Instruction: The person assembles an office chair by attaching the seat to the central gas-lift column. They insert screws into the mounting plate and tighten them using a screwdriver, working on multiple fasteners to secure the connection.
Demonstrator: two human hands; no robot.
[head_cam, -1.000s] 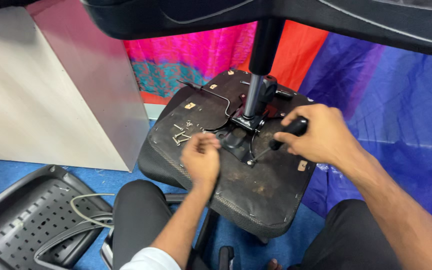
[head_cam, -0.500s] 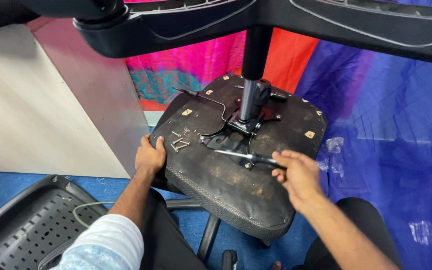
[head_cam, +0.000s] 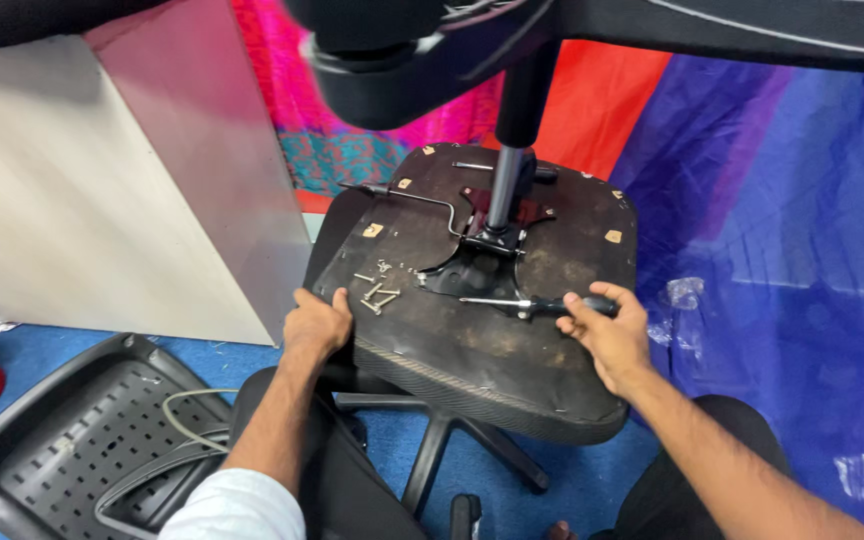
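**Upturned chair seat, steadied at the edge, screwdriver laid flat on it**

A blue sheet [head_cam: 792,260] covers the right side of the floor, running out of view at the right and bottom edges. Behind it hangs pink and orange cloth [head_cam: 602,100], partly hidden by a blurred black chair base [head_cam: 422,50] that fills the top of the view and is cut off there. A pale panel [head_cam: 72,200] stands at left.

The chair seat [head_cam: 492,340] lies underside up, tilted, resting on something dark whose shape is hard to make out. A black post [head_cam: 507,180] rises from the metal plate [head_cam: 472,265] at its centre. A perforated black chair back [head_cam: 62,440] lies on the floor at lower left, cut off by the frame.

The left hand [head_cam: 317,325] is curled over the seat's near left edge, gripping it, fingers hidden under the rim. The right hand [head_cam: 607,330] is on the seat's near right part, fingers closed loosely around the black handle of a screwdriver [head_cam: 537,303]. Its shaft lies flat on the seat, pointing left toward the plate; whether the tip touches it cannot be told.

A few loose screws [head_cam: 377,295] lie on the seat, just beyond the left hand.
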